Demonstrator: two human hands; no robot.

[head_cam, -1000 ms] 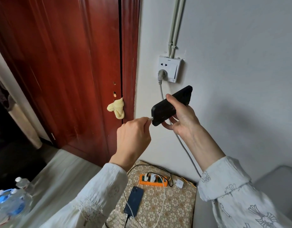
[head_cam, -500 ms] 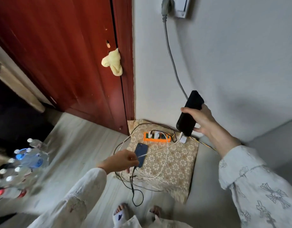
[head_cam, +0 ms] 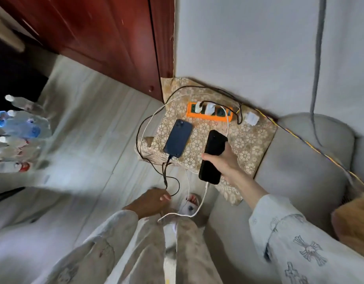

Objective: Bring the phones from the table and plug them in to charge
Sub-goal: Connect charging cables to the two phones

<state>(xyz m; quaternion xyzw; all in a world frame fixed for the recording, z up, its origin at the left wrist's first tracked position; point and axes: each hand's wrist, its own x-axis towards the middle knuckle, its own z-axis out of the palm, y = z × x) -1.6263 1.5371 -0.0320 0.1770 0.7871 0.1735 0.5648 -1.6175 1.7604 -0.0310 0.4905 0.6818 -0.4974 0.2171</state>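
My right hand grips a black phone just above the patterned cushion. A white cable is plugged into the phone's lower end and runs to a charger in the orange power strip. A dark blue phone lies face down on the cushion to the left, with a black cable in its lower end. My left hand hangs low over the floor beside a loop of that black cable, fingers loosely curled, with nothing plainly held.
The cushion lies on the floor in the corner between a red wooden door and the grey wall. A grey sofa borders it on the right. Several water bottles stand at the left. A loose white charger lies near the strip.
The view has tilted down. My right hand brought the black phone down from near the wall socket to just above the cushion. My left hand let go of the plug and dropped towards the floor.
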